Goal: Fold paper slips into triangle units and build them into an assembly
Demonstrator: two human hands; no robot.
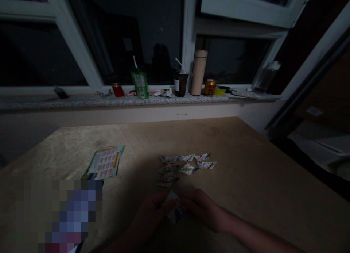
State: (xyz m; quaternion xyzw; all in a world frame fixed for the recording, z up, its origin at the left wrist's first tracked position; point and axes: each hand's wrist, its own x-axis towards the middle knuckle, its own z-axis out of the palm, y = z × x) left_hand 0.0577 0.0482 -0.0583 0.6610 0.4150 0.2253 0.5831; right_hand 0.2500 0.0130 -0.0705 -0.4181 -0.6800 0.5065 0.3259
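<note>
A: what's that surface?
B: brown tabletop, pretty dim, paper boats in rows. Behind: speckled windowsill with a green cup and pink flask, dark window above.
A: and the hands?
B: left hand pinches a folded paper, right hand grips its right side, just nearer than the boats.

Dim interior. You see the surface lit palest at left; a soft shadow covers its near middle, darkening your left grip and blurring print on the folded paper. Window panes are nearly black, with faint reflections. Wide-angle distortion slants the window frame; 1 pixelated block masks the lower-left corner.
</note>
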